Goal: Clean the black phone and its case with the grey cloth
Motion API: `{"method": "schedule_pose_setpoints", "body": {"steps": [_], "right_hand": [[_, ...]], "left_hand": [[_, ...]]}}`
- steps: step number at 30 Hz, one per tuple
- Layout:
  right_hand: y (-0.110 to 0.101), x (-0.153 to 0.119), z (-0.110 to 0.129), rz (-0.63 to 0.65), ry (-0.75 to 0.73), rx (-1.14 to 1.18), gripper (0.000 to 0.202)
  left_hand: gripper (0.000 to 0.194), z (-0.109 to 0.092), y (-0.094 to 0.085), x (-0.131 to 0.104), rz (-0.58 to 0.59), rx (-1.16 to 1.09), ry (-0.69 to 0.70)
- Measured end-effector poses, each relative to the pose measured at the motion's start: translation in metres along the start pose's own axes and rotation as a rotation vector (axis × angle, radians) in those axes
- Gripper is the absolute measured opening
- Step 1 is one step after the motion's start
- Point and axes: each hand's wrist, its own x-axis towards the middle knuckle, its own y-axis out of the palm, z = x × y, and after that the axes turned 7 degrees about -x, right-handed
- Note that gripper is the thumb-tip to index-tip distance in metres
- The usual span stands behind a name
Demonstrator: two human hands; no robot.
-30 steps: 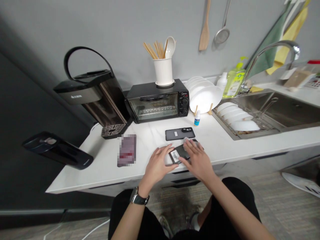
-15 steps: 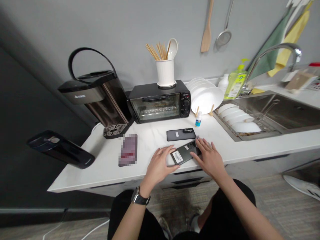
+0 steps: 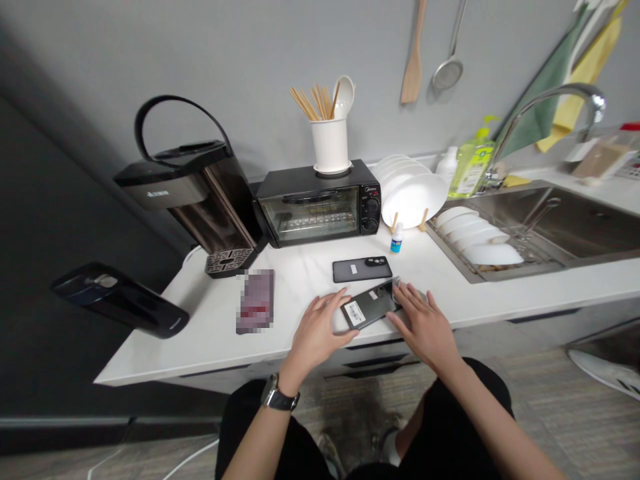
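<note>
A dark smartphone [image 3: 367, 307] with a white label lies back up near the front edge of the white counter. My left hand [image 3: 320, 328] grips its left end between thumb and fingers. Over its camera end, my right hand [image 3: 425, 327] presses down with its fingers. Bits of a grey cloth [image 3: 397, 284] show at those fingertips, the rest hidden under the hand. Just behind lies a black phone case [image 3: 361, 269] with a small white sticker. A small white bottle with a blue label [image 3: 397, 239] stands upright beyond it.
Behind are a toaster oven [image 3: 320, 210], a water dispenser [image 3: 200, 193] and white plates [image 3: 413, 200] in a rack. A dark tumbler [image 3: 125, 300] and a pixelated purplish item [image 3: 257, 303] are on the left. The sink [image 3: 575, 233] is on the right.
My right hand has slid slightly right along the phone's camera end, and more of the grey cloth shows. My left hand and the phone stay in place.
</note>
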Motion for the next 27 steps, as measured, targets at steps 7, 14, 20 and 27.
{"method": "schedule_pose_setpoints", "body": {"steps": [7, 14, 20, 27], "right_hand": [[0.004, 0.010, 0.088, 0.058, -0.217, 0.171, 0.075], [0.001, -0.004, 0.030, 0.043, -0.150, 0.111, 0.061], [0.002, 0.019, 0.037, 0.029, -0.084, 0.082, 0.065], [-0.006, -0.008, 0.067, 0.111, -0.278, 0.196, 0.062]], "left_hand": [[0.089, 0.002, 0.000, -0.001, 0.032, 0.014, -0.020], [0.091, -0.001, -0.002, -0.001, 0.015, 0.014, -0.012], [0.091, 0.002, -0.001, 0.000, 0.018, 0.011, -0.008], [0.093, 0.001, -0.001, -0.001, 0.053, 0.003, -0.005]]}}
